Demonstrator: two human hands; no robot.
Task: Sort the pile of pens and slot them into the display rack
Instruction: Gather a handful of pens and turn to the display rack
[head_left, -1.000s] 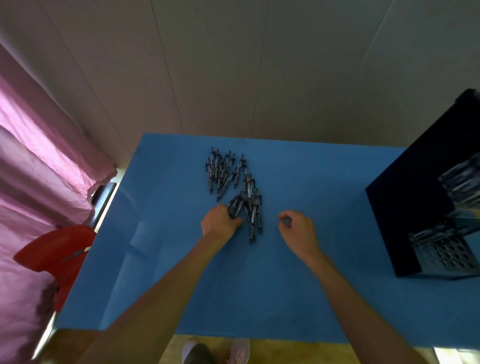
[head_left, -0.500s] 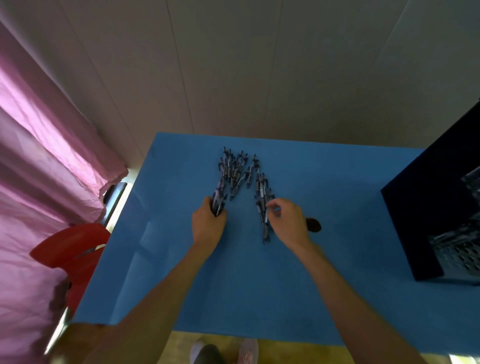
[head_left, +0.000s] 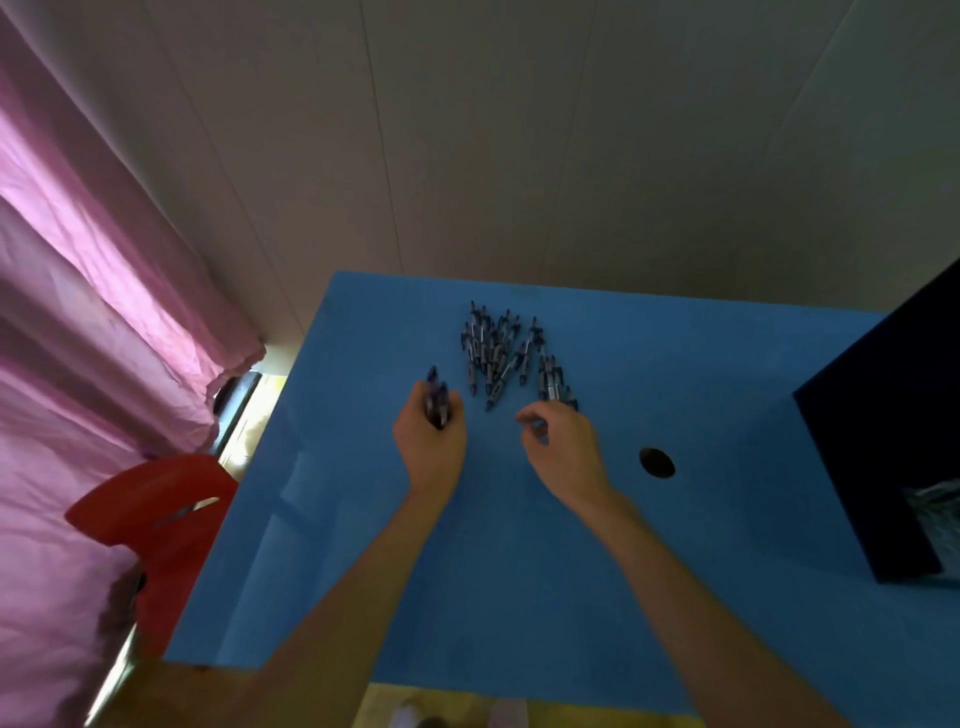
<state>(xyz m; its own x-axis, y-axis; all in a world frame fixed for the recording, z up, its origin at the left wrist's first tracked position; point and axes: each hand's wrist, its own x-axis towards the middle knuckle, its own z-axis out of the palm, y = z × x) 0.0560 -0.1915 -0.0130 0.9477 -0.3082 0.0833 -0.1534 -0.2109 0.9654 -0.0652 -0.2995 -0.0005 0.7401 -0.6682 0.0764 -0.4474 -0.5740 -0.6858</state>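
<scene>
Gripping a small bundle of pens (head_left: 436, 402), the left hand (head_left: 430, 441) rests on the blue table (head_left: 519, 597). Right hand (head_left: 563, 449) has loosely curled fingers holding nothing, just near of the pile of pens (head_left: 501, 353). The pile lies far of both hands, between them.

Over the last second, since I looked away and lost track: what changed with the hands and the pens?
The left hand took a small bunch of pens out of the pile and now grips it, drawn clear to the pile's left. The right hand moved in to the pile's near right edge, fingers curled, seemingly holding nothing. The rest of the pile stayed on the blue table.
</scene>
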